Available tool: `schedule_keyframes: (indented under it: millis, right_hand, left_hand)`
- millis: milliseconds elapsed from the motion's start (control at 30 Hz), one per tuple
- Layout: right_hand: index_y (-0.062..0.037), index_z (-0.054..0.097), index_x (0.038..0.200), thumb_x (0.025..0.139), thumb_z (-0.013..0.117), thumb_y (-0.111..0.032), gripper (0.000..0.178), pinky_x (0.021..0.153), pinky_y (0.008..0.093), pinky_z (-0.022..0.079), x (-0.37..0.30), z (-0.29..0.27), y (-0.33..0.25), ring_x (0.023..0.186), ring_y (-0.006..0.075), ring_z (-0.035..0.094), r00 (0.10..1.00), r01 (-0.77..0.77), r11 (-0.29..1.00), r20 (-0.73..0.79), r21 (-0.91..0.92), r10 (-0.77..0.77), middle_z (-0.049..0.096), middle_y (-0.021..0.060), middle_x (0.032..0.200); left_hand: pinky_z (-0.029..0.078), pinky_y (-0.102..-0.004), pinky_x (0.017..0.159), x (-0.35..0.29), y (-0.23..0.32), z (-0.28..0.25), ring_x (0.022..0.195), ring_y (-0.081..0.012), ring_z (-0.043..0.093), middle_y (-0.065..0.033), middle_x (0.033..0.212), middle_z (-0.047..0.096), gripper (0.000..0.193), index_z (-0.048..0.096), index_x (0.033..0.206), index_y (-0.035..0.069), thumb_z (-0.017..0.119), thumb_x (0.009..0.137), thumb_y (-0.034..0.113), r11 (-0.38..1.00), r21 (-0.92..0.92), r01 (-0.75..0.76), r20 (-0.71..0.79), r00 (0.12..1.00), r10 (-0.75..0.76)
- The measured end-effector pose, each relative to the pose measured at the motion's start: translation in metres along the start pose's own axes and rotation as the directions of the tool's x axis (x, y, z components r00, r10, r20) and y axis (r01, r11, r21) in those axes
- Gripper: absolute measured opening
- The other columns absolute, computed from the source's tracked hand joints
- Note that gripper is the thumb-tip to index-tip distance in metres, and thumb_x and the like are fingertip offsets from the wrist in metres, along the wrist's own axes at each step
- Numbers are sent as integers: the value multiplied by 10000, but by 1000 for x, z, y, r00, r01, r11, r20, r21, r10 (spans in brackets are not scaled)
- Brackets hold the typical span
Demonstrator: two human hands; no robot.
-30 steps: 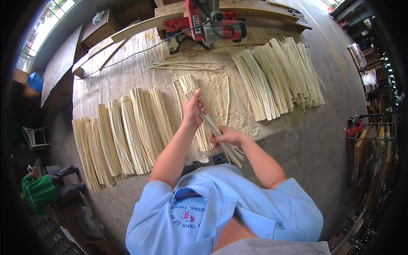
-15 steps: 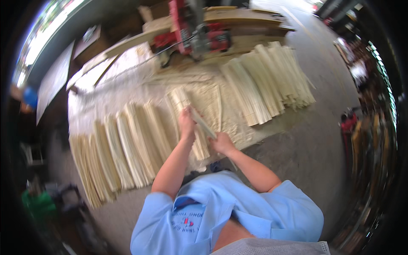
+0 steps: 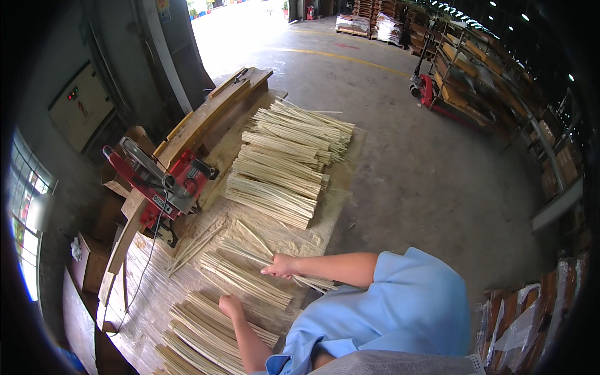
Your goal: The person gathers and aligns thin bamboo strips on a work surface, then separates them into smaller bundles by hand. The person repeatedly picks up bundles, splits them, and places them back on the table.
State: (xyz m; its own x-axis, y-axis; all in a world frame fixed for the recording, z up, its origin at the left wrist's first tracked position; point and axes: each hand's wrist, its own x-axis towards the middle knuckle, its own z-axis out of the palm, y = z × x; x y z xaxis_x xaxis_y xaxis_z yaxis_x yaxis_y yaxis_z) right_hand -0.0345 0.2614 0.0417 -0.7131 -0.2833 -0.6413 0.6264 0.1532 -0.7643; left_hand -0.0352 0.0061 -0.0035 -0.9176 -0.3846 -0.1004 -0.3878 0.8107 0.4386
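My right hand is closed around a few thin pale wooden strips, which run out past it on both sides. Just in front of it, a loose bundle of strips lies on the sawdust-covered table. My left hand is curled into a fist beside that bundle, above the nearer bundles of strips; nothing sticks out of it. Farther along the table lies a row of thicker strip bundles. Some offcut strips are scattered near the saw.
A red mitre saw stands at the table's far left edge, its cable trailing over the tabletop. A long wooden fence runs behind it. To the right, across the concrete floor, are a red pallet jack and racks of boards.
The view has swung to the right. My hands, together on the strips before, are now apart: the left has let go, while the right holds strips.
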Motion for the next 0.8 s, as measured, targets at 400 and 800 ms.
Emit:
schedule_keyframes:
  millis: [400,800]
  right_hand:
    - [-83,702,999,909,787,-384,326,443,238,390,6,43,-58,553,62,529,959,282,955,11,95,-284,644,5,724]
    - [-82,581,814,977,710,-206,242,572,275,471,-23,1,-49,579,94,568,853,454,879,357,-148,-381,570,-13,662]
  left_hand:
    - [515,-277,553,-55,83,-33,615,-94,614,-58,779,681,103,702,1017,-31,628,980,30,592,-805,-48,88,976,200]
    - [567,-321,868,-36,126,-103,923,-199,703,-100,1017,705,528,525,1294,-19,810,876,133,-108,-992,61,10,909,417]
